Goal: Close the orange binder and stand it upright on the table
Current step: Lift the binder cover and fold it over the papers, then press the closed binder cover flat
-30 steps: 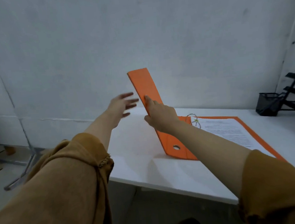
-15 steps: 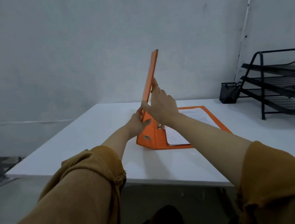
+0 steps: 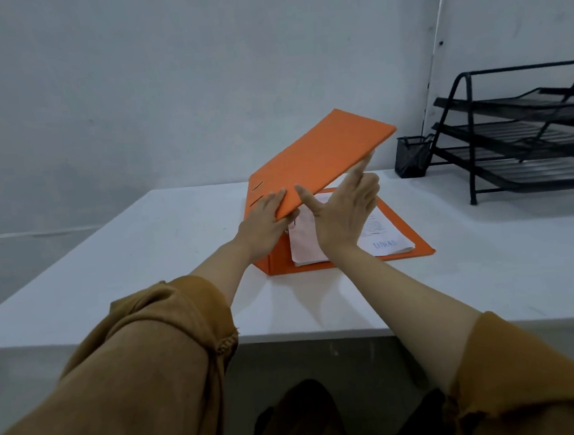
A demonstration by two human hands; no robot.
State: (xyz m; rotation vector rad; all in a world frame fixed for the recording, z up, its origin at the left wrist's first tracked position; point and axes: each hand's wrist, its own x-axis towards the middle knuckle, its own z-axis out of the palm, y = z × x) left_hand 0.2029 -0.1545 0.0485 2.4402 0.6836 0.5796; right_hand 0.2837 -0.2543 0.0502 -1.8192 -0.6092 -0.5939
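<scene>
Paper sheets (image 3: 379, 234) lie filed on the back cover of the orange binder (image 3: 322, 156), which sits half open near the middle of the white table (image 3: 145, 262), its front cover slanting over them. The left hand (image 3: 262, 226) pinches the cover's near edge close to the spine, thumb under and fingers on top, probably to steer the fold. The right hand (image 3: 343, 209) is spread, fingers apart, fingertips touching the cover's underside, seemingly to slow its drop
</scene>
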